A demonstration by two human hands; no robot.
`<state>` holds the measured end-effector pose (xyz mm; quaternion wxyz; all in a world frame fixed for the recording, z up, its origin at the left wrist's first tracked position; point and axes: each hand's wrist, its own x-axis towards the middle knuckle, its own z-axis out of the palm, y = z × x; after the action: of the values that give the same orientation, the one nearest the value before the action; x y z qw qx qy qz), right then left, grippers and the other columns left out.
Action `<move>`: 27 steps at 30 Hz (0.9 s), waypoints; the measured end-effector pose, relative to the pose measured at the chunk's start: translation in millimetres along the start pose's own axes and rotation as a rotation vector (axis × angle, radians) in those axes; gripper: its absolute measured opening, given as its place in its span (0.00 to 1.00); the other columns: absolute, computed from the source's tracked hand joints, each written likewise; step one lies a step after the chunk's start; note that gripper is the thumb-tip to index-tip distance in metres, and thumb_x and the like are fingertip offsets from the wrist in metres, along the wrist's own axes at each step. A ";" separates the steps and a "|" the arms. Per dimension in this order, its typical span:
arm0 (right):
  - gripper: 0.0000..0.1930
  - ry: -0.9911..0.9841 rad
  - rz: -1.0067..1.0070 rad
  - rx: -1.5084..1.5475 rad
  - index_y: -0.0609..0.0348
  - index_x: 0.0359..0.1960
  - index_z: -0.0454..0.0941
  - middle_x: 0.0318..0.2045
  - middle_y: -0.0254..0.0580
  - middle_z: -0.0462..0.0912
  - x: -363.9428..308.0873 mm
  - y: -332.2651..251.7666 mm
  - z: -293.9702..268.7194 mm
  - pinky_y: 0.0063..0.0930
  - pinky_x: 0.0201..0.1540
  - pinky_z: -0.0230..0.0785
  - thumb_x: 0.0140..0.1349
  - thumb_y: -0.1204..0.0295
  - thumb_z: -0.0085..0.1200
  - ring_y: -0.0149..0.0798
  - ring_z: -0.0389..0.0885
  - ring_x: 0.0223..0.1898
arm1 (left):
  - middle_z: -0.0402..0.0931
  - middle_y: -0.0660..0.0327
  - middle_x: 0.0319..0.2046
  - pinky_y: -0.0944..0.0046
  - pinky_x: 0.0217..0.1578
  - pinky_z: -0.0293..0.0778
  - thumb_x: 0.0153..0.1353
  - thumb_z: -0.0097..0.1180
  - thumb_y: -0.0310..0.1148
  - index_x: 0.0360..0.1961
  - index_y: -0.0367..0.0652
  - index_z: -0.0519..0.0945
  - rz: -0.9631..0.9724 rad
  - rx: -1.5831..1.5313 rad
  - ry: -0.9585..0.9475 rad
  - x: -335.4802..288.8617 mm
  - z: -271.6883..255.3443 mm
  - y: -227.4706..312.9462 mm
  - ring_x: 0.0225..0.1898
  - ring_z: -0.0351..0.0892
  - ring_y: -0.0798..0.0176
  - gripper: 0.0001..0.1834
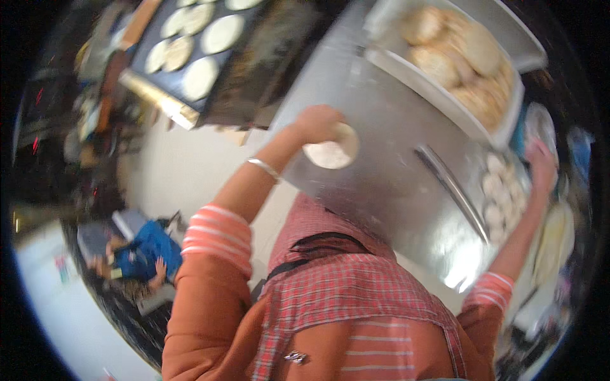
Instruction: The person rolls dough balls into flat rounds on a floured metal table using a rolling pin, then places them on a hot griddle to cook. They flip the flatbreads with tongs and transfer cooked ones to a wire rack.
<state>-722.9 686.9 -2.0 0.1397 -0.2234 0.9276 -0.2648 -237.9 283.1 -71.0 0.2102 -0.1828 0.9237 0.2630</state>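
My left hand (319, 123) is closed on the upper edge of a flat dough round (333, 151), over the left side of the steel table (375, 190). Far to the right, my right hand (541, 164) reaches the near side of a blue container with something white (540, 120) in it. Motion blurs its fingers, so I cannot tell their grip. A steel rolling pin (452, 192) lies slantwise on the table between my hands. Beside it, close to my right forearm, are several pale dough balls (502, 193).
A white bin (413, 79) heaped with browned flatbreads (457, 57) stands at the table's far side. At the upper left, several pale rounds (222, 34) lie on a dark griddle (175, 81). A person in blue (149, 251) is at the lower left.
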 end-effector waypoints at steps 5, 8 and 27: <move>0.15 -0.377 -0.040 0.648 0.60 0.54 0.81 0.40 0.42 0.87 -193.8 -134.5 165.5 0.26 0.48 0.76 0.69 0.71 0.51 0.32 0.85 0.41 | 0.83 0.48 0.38 0.51 0.43 0.75 0.49 0.68 0.44 0.42 0.41 0.83 0.065 -0.190 -0.151 -13.3 -11.2 -12.3 0.42 0.82 0.44 0.22; 0.24 -0.274 -0.145 0.176 0.60 0.63 0.71 0.63 0.53 0.73 -266.9 -160.2 228.5 0.40 0.67 0.63 0.67 0.68 0.56 0.45 0.72 0.64 | 0.83 0.47 0.38 0.53 0.41 0.76 0.51 0.67 0.40 0.41 0.39 0.82 0.023 -0.303 -0.125 -29.2 -32.0 2.8 0.42 0.82 0.43 0.19; 0.44 0.123 -0.350 -0.315 0.57 0.72 0.56 0.73 0.48 0.55 -357.1 -199.0 309.2 0.59 0.73 0.40 0.58 0.50 0.58 0.48 0.51 0.75 | 0.83 0.51 0.33 0.63 0.36 0.74 0.58 0.65 0.33 0.41 0.35 0.82 0.258 -0.543 0.449 -6.2 -33.9 76.0 0.32 0.81 0.61 0.13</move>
<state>-230.8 577.5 -95.2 -0.0018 -0.3832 0.9114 -0.1501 -276.7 325.8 -10.7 -0.0888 -0.1672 0.8589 0.4760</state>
